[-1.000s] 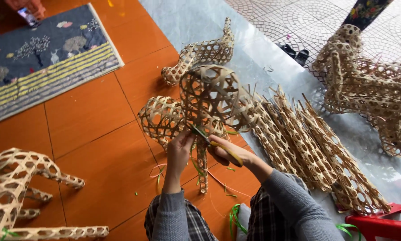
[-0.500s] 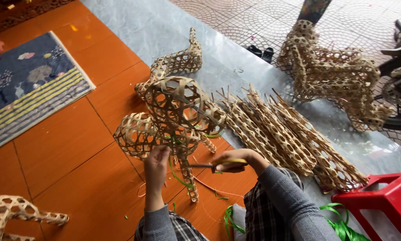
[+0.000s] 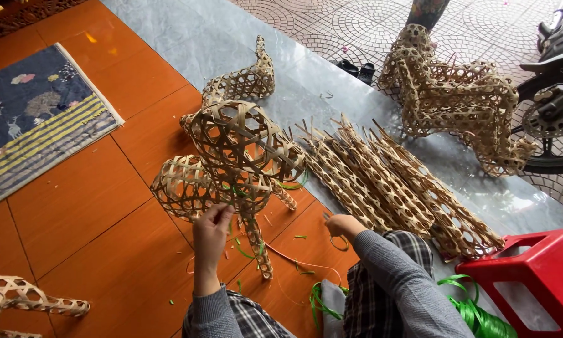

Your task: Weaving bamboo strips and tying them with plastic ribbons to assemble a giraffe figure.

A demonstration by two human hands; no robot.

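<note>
A home-front craft workshop: woven bamboo animal frames (image 3: 237,150) crowd an orange tiled floor (image 3: 87,206) beside a rug (image 3: 37,119), sandals (image 3: 356,69) and a parked motorbike (image 3: 554,106).

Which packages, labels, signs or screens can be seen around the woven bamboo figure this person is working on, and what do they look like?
None show: no package, label, sign or screen. Only the woven bamboo figure at the left hand, the right hand on the floor, bamboo tubes, a red stool, green ribbon, a patterned rug.
</note>
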